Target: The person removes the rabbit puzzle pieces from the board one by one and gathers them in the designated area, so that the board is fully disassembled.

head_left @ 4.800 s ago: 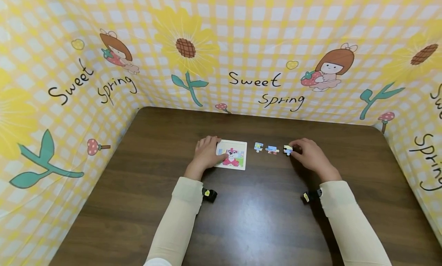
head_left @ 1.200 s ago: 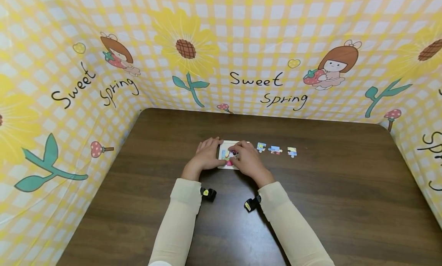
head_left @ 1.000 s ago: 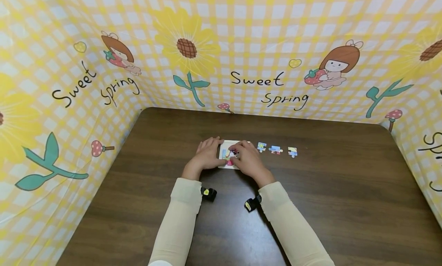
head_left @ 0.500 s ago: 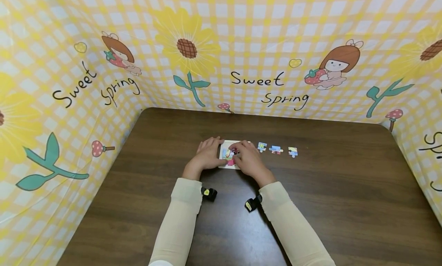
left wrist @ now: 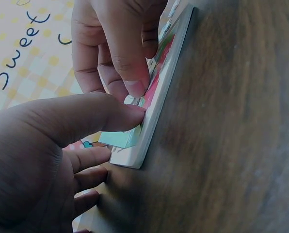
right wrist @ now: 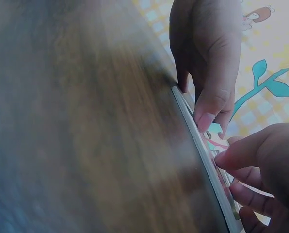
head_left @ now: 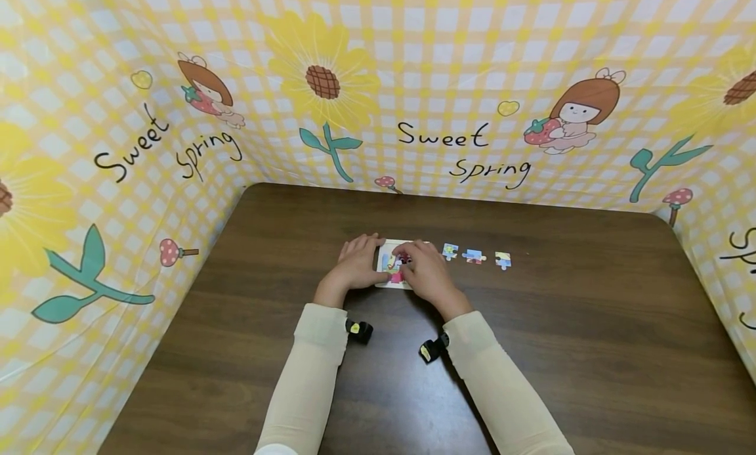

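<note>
A small white-framed jigsaw puzzle board [head_left: 407, 242] lies on the table, its cartoon animal picture partly covered by both hands. My left hand [head_left: 358, 264] holds the board at its left end, thumb over the front left corner and fingers along the outer side. Beneath that thumb, a pale green piece [left wrist: 119, 138] sits tilted up at the board's end. From the right, my right hand [head_left: 429, 270] reaches over the board, with curled thumb and fingers pinching at a puzzle piece in the middle of the picture. Its palm and knuckles hide the board's right part.
Three loose puzzle pieces lie in a row right of the board: a left piece [head_left: 450, 251], a middle piece [head_left: 474, 256] and a right piece [head_left: 503, 260]. Behind the brown wooden table [head_left: 590, 310] hangs a yellow checked cloth [head_left: 437, 81].
The right hand has come left from the rightmost loose piece, which stays on the table, to the board. Over the last second its fingers shift only slightly; the left hand stays on the board.
</note>
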`<state>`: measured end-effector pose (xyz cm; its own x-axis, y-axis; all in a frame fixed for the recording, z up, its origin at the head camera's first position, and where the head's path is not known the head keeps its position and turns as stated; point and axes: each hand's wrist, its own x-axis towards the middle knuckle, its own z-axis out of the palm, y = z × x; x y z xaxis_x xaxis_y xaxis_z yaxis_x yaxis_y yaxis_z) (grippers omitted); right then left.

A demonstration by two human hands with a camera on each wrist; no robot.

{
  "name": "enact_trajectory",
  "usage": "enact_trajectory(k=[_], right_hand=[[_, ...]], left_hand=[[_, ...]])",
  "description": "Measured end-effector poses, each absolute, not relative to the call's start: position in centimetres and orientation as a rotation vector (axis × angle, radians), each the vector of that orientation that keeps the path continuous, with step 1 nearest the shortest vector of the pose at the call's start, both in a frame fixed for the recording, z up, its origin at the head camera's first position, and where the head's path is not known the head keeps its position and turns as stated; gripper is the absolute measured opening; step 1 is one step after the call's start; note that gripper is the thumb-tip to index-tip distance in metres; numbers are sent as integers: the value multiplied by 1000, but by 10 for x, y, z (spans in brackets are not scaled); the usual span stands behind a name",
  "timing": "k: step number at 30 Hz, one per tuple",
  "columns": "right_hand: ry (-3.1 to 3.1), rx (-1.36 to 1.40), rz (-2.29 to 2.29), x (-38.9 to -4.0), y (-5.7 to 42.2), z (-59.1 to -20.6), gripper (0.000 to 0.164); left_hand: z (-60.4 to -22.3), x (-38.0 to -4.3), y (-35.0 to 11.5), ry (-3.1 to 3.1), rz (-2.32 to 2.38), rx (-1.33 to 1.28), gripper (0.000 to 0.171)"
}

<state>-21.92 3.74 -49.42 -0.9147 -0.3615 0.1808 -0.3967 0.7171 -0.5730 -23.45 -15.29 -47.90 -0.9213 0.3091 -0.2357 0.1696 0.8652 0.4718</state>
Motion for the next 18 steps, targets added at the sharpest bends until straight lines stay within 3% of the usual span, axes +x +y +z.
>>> enact_trajectory(k=[18], right_hand=[[-2830, 627, 983, -223, 38, -498, 23]], left_hand=[[-478, -233, -152, 2733, 629, 358, 81]])
